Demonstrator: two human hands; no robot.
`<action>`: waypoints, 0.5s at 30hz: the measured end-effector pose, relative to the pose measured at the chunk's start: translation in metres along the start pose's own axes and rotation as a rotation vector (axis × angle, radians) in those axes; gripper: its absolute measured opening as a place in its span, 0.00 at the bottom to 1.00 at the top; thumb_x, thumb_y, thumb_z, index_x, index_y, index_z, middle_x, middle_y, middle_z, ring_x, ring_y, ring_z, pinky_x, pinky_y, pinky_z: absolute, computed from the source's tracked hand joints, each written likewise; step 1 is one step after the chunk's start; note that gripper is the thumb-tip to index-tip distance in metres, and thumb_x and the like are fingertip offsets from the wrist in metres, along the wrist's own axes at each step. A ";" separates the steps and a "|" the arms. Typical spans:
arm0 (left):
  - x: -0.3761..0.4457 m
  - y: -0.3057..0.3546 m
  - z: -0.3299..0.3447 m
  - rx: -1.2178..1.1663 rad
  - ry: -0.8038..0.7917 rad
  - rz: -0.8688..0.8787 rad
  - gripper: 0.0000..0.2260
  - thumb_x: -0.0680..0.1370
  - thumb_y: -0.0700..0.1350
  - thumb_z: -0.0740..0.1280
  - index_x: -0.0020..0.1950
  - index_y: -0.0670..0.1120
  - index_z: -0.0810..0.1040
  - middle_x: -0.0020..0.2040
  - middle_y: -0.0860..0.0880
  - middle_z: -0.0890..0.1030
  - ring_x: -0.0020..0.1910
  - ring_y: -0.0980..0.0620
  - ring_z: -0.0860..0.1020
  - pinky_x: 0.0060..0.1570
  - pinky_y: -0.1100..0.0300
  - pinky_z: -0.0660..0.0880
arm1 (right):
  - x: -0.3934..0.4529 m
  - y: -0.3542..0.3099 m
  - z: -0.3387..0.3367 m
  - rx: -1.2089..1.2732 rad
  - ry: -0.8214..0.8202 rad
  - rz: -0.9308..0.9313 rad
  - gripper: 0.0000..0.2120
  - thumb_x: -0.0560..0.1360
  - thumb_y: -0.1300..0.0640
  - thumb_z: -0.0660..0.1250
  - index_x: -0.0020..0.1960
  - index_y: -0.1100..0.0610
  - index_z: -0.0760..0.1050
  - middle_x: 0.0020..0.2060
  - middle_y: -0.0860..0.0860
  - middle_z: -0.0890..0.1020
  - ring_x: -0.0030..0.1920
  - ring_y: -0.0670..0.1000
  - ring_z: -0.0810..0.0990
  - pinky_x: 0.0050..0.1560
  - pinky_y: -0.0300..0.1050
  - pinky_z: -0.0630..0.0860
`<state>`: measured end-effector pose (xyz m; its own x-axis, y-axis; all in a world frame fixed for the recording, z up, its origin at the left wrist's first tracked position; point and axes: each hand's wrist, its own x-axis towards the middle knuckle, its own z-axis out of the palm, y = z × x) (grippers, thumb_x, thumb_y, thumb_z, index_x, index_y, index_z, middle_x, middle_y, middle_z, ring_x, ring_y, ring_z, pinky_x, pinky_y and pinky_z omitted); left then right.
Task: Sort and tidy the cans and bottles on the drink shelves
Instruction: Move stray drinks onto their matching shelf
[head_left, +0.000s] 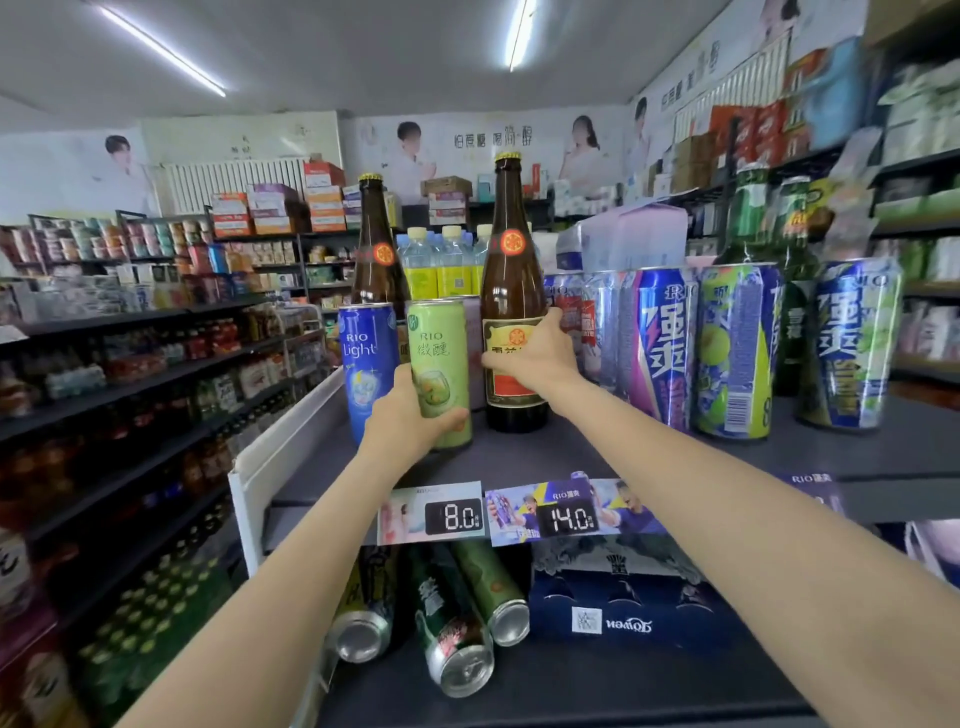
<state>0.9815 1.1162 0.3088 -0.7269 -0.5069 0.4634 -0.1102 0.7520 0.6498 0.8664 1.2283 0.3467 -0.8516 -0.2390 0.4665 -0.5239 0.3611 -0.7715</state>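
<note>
Step in hand, by judgement: regrouping stock at the left end of the top shelf (675, 457), cans apart from bottles.

Lower shelf, nearest: three cans (457, 618) lying on their sides, tops outward, beside a dark blue carton (623, 608). Not upright; judged still to be sorted.

Shelf edge: two price tags (514, 514), reading 8.0 and 14.0.

Left hand (410, 415): fingers and thumb curled round the lower half of the green can (439, 364). Can upright, slim, pale green, label forward, base on or just above the shelf; which, cannot tell. It stands just beside the blue can (366, 364), whether touching cannot be told.

Right hand (535, 353): wrapped round the brown bottle (514, 291) at its label, thumb on the near side. Bottle upright, tall, gold cap, red-and-gold label, base on the shelf, just right of the green can.

Behind: second brown bottle (376, 249), same kind, upright behind the blue can.

Right: row of tall cans (727, 353), blue, purple and green, upright; green bottles (750, 213) behind them.

Next move, by judgement: carry the brown bottle back to its twin and close the green can against the blue. Firm grip needed on glass; keep both upright and clear of neighbours.
</note>
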 end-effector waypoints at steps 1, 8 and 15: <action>0.001 0.001 0.000 0.013 -0.004 -0.004 0.28 0.71 0.49 0.72 0.64 0.42 0.64 0.60 0.44 0.76 0.60 0.43 0.73 0.60 0.50 0.69 | -0.006 -0.001 -0.006 -0.007 -0.001 -0.010 0.40 0.63 0.50 0.77 0.65 0.61 0.58 0.59 0.57 0.75 0.59 0.58 0.74 0.56 0.49 0.72; 0.007 0.015 -0.009 0.071 -0.119 -0.144 0.29 0.71 0.50 0.73 0.65 0.38 0.66 0.62 0.41 0.74 0.61 0.42 0.72 0.59 0.52 0.70 | -0.051 -0.021 -0.058 0.089 -0.075 -0.131 0.35 0.61 0.51 0.79 0.60 0.56 0.63 0.50 0.48 0.76 0.53 0.50 0.75 0.51 0.44 0.71; -0.072 0.043 -0.014 0.086 0.456 0.244 0.14 0.75 0.39 0.63 0.60 0.40 0.71 0.56 0.42 0.77 0.56 0.43 0.74 0.53 0.52 0.68 | -0.125 -0.018 -0.125 0.426 -0.245 -0.169 0.32 0.61 0.60 0.79 0.60 0.54 0.66 0.48 0.47 0.79 0.49 0.46 0.80 0.56 0.49 0.76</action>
<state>1.0388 1.1788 0.3116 -0.3718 -0.4305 0.8224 -0.0436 0.8931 0.4478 0.9806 1.3639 0.3565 -0.7002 -0.4847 0.5242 -0.5572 -0.0880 -0.8257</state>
